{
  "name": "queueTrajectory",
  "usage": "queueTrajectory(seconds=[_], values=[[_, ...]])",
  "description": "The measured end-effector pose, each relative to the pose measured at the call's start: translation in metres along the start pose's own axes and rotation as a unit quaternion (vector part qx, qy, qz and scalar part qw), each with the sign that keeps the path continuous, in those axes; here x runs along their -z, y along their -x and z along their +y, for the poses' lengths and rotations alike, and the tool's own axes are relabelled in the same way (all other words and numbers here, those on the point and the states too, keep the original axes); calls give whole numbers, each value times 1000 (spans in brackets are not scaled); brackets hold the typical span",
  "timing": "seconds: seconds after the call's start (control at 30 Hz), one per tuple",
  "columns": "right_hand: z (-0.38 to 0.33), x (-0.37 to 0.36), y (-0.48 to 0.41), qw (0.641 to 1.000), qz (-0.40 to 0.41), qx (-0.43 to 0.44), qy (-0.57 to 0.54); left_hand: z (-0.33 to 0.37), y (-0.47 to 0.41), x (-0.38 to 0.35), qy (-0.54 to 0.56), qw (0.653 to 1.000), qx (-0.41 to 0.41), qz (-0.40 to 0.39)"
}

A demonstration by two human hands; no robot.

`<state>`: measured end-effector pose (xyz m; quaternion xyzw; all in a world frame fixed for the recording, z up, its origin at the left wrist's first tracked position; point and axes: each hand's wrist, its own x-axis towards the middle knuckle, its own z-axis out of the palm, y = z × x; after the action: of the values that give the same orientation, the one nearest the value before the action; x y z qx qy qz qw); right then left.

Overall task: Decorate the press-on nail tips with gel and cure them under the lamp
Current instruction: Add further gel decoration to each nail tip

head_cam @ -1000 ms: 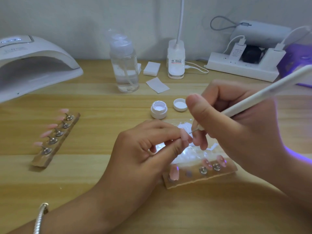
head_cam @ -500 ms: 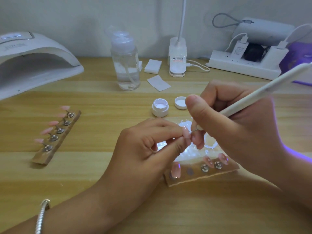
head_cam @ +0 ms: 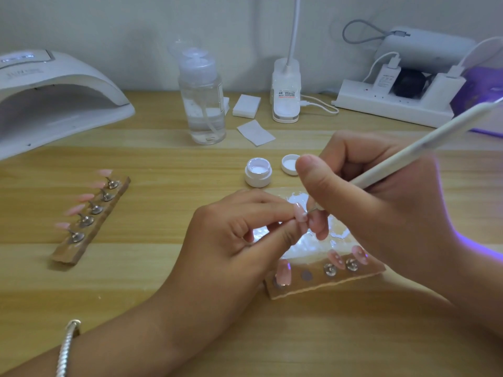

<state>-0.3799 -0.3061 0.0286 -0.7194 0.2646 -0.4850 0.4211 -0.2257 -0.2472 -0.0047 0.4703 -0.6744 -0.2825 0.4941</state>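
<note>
**Obscured or partial.**
- Glossy clear palette sheet [head_cam: 313, 244], smeared with white: lay on the light wooden table [head_cam: 163, 281] beneath both hands. It was largely covered, and its outline could not be made out.
- White dome-shaped curing lamp [head_cam: 54, 104]: far left, cut off by the frame.
- Purple-lit object [head_cam: 479, 104]: far right, cropped, identity unclear.
- White desk lamp base [head_cam: 285, 102]: far centre, its neck running out of the top.
- Any stand under the held tip was hidden by fingers.

**Grip.**
- Left hand [head_cam: 239, 240]: thumb and forefinger were closed in a pinch on one pink press-on nail tip [head_cam: 299, 215]. The tip stood out just past the fingertips, above the palette sheet.
- Right hand [head_cam: 367, 213]: fingers were curled round a white pen-shaped tool [head_cam: 408, 156] in a writing hold, with the shaft slanting up to the far right. The tool's thin metal point sat at the held tip's right edge; contact was too fine to confirm.

**Holders and containers.**
- Near wooden strip holder [head_cam: 362, 278]: lay just near of the hands, its left end behind the left hand. It carried three pink tips and one bare round disc.
- Left wooden strip holder [head_cam: 81, 251]: well apart to the left, with five pink tips on metal stands, the tips blurred.
- Small white gel pot [head_cam: 257, 172]: open, pale gel inside, just beyond the palette sheet.
- Round white lid [head_cam: 289, 164]: lay upturned just right of the pot, partly behind the right thumb.
- Clear plastic pump bottle [head_cam: 202, 104]: far centre, partly filled with clear liquid.
- White wipe pads [head_cam: 246, 106]: just right of the bottle.
- White power strip [head_cam: 394, 107]: far right, with chargers plugged in.
- Silver bracelet [head_cam: 66, 346]: on the left wrist.
</note>
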Motion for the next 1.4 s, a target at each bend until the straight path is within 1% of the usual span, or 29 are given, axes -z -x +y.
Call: queueTrajectory(seconds=[0.33,0.4,0.57,0.67,0.77,0.83,0.9,1.0,1.2,1.23,1.3,1.4], values=[[3,2,0,1000,-8,6,9,-1,0,-1,-11,1000,-2,3],[4,2,0,1000,-5,7,2,-2,0,-1,3,1000,-1,4],[4,9,-8,998,27,24,-51,-3,2,-2,59,998,25,25],[4,18,-17,995,66,33,-62,-3,2,-2,57,997,26,33],[7,28,-23,997,70,30,10,-3,1,-1,43,998,23,36],[13,34,-26,996,38,3,87,-3,0,-1,39,998,25,38],[19,35,-25,988,-10,-45,149,-3,0,-1,39,998,29,38],[28,34,-21,979,-50,-88,179,-2,0,0,32,998,31,38],[36,29,-16,954,-89,-91,270,-3,-1,-1,43,997,42,42],[35,29,-16,956,-79,-80,269,-3,0,0,43,997,45,42],[30,28,-16,970,-27,-42,239,-3,0,0,42,997,49,41],[18,27,-17,987,54,-5,152,-3,0,0,52,997,56,33]])
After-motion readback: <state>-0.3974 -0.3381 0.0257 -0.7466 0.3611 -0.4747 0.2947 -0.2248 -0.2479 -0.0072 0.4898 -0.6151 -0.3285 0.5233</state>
